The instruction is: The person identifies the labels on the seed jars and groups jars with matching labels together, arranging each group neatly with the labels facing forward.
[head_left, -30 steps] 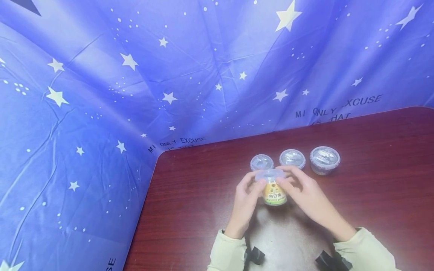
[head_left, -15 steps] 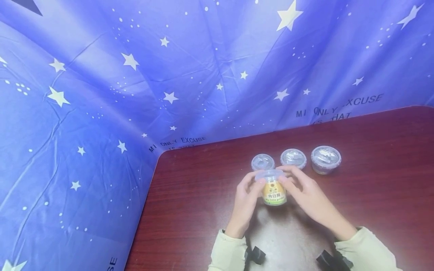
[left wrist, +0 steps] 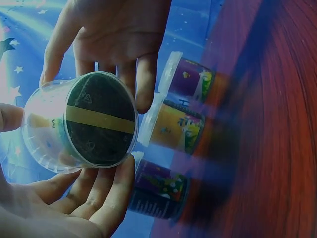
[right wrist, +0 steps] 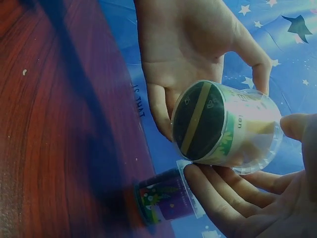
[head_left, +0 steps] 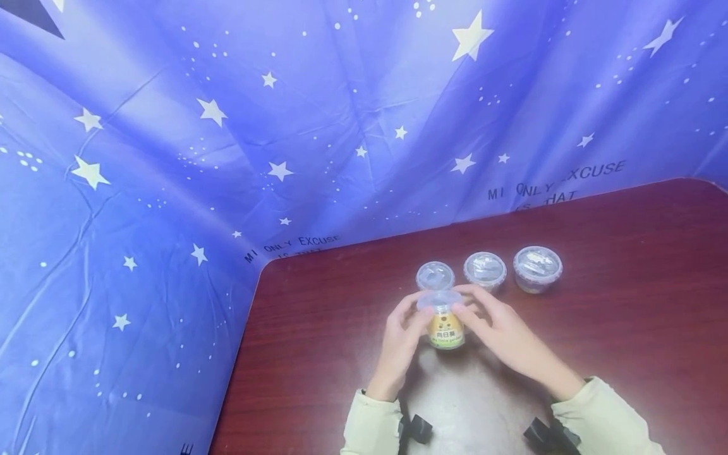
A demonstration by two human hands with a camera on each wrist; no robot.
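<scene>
Cup [left wrist: 81, 121] between both hands' fingertips [left wrist: 146, 101]

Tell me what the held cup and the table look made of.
The cup: apparently thin clear plastic, since light passes through its wall and lid, with a printed yellow label. The table: dark red-brown wood or wood-look laminate, glossy, with visible grain streaks.

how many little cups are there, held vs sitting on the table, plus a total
Cup held in both hands: 1, the yellow-labelled cup, between the left hand and right hand
Lidded cups standing on the table: 3, the left cup, middle cup, right cup
Total: 4
</scene>
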